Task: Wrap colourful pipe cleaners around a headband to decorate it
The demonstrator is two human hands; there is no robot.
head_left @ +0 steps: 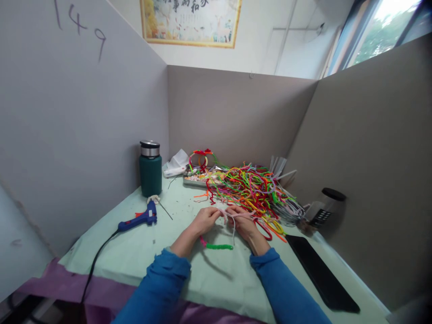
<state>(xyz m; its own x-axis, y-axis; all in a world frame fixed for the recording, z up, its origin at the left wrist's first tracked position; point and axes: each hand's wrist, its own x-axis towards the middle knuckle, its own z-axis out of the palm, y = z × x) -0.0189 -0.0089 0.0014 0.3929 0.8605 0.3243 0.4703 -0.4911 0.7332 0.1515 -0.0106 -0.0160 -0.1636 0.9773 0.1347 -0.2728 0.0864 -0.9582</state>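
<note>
Over the middle of the table, my left hand and my right hand are close together, fingers pinched on a pale pink pipe cleaner. One pale end of it hangs down between the hands, and its twisted part is too small to make out. Below my left wrist lies a green pipe cleaner with a pink end. Just beyond my right hand rises a tangled heap of colourful pipe cleaners. A dark red loop lies beside my right wrist.
At left stand a green flask and a blue glue gun with its cord running off the front edge. A metal tray of small pieces sits at the back. Rightward are a black slab and a black-lidded jar. Partitions enclose three sides.
</note>
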